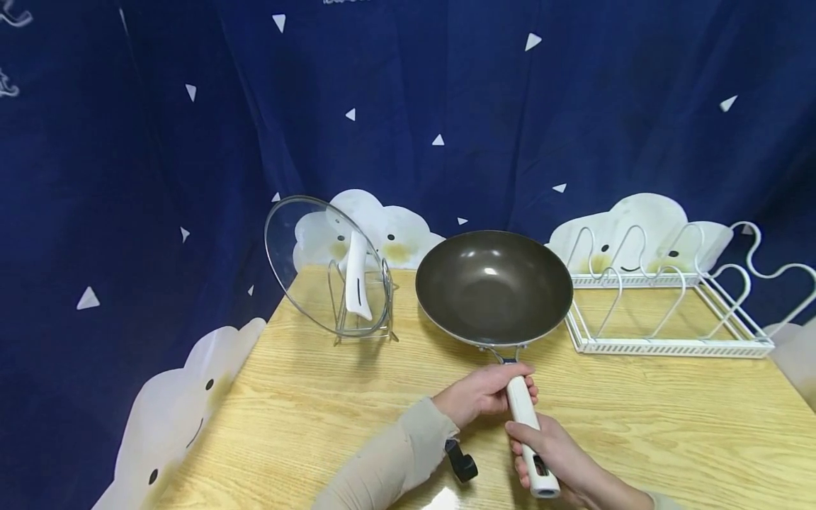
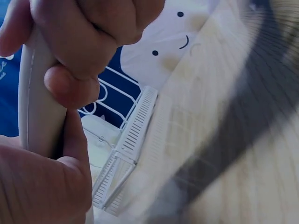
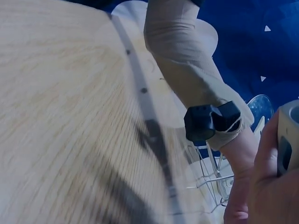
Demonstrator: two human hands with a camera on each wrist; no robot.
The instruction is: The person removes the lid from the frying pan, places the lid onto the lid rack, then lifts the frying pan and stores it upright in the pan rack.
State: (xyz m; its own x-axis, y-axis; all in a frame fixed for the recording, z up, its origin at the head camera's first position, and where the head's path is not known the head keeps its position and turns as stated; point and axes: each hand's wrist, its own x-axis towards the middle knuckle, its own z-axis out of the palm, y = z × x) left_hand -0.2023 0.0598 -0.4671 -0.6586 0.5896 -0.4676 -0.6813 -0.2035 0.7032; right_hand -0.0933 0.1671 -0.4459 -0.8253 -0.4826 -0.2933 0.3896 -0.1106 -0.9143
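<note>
Both hands grip the white handle [image 1: 523, 409] of a dark-coated frying pan [image 1: 494, 287], whose round bowl faces up and toward the camera. Nearest the bowl, my left hand [image 1: 484, 392] wraps the upper handle. My right hand [image 1: 556, 451] holds it lower down, close to the end with the hanging hole. In the left wrist view the fingers of one hand curl round the pale handle [image 2: 39, 93], with the other hand right below. The right wrist view shows the handle's end [image 3: 289, 135] beside the right hand [image 3: 275, 196].
At the back left a glass lid [image 1: 306, 283] with a white handle leans in a small wire stand [image 1: 336, 333]. A white rack with wavy dividers [image 1: 676, 346] stands at the right on the wooden table [image 1: 287, 425]. A dark blue curtain [image 1: 408, 106] hangs behind.
</note>
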